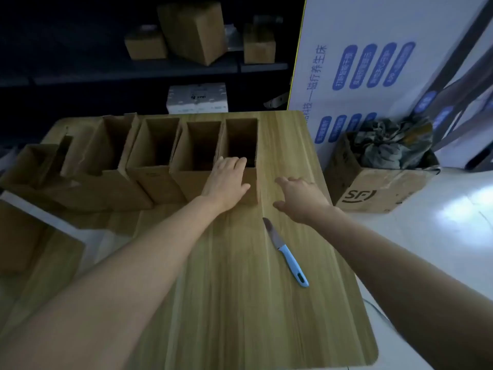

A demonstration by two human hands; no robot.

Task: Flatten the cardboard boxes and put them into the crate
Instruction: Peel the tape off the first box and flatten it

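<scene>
Several open-topped cardboard boxes stand in a row across the far half of the wooden table [240,289]. My left hand [226,180] lies flat on the near top edge and front face of the rightmost box [252,134], fingers straight. Just right of that box, my right hand [300,197] hovers over the table with spread, relaxed fingers and holds nothing. The neighbouring boxes [160,145] stand upright to the left. No crate shows clearly.
A blue-handled knife [286,252] lies on the table near my right forearm. An SF cardboard box [373,193] holding bundled cloth sits on the floor at the right. Flat cardboard [24,236] lies at the left. Shelves behind carry more boxes [194,30].
</scene>
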